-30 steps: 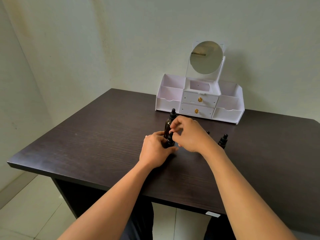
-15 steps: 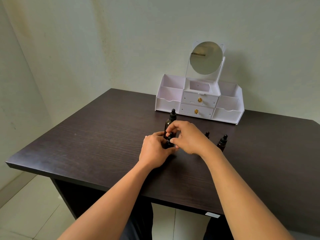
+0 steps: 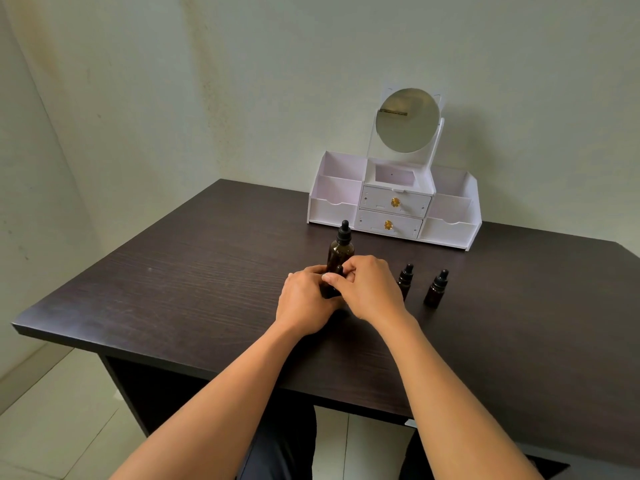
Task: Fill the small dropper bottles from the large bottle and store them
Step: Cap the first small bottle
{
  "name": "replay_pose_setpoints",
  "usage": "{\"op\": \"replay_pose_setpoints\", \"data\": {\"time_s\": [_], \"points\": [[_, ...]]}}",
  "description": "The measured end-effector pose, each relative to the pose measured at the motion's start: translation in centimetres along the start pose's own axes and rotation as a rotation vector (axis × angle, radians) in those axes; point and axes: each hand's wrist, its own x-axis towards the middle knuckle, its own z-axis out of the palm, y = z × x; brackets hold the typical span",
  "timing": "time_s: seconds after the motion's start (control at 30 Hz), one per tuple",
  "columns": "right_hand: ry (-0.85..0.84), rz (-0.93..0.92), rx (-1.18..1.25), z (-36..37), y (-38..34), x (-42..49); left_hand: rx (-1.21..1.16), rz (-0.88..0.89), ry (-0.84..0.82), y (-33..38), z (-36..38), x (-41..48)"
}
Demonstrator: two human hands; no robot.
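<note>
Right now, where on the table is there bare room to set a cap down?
Bare: table left of the large bottle, and right of the rightmost small bottle. Crowded: the middle, round the left hand and right hand.

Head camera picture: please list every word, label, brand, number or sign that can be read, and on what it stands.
No text can be read in this picture.
Large bottle: no label shows.
Middle small bottle and right small bottle: no label shows.
Held small bottle: mostly hidden by the left hand and right hand.
White organizer: gold knobs only, no writing.
White tag on the table edge: too small to read.
</note>
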Motion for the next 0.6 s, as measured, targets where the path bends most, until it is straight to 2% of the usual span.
{"op": "replay_pose_setpoints", "data": {"time_s": [0.3, 0.6], "points": [[0.052, 0.032, 0.030, -0.8, -0.1, -0.6, 0.039, -0.044, -0.007, 0.2, 0.1, -0.2], [0.169, -0.005, 0.085, -6.4, 1.6, 0.6, -0.057, -0.164, 0.027, 0.9, -0.5, -0.4]]}}
